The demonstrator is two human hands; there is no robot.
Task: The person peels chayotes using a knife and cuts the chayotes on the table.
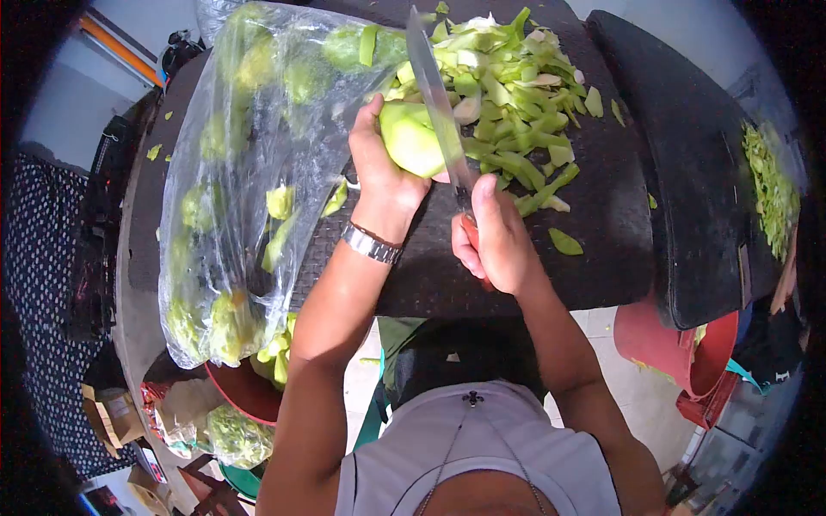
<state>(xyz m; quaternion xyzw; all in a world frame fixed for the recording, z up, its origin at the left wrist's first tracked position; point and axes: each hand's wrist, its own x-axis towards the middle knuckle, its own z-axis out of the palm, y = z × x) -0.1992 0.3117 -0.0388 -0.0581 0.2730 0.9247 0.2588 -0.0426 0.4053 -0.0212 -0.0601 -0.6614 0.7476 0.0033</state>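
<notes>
My left hand (383,163) is wrapped round a smooth, pale green peeled fruit (411,139) above the dark table. A long knife (437,99) is in my right hand (499,236), closed round its reddish handle. The blade points away from me and lies across the right side of the fruit; whether it touches is hard to tell. Just beyond and to the right spreads a heap of green peelings and slices (516,95). Left of my left hand, a clear plastic bag (284,163) covers several green fruits.
A dark, woven-looking surface (602,249) covers the table. Below its right edge stands a red bucket (650,340); another red container (245,391) is at lower left, near a bag of greens (241,437). A black chair back (680,146) rises at right, with more shredded greens (770,185) beyond.
</notes>
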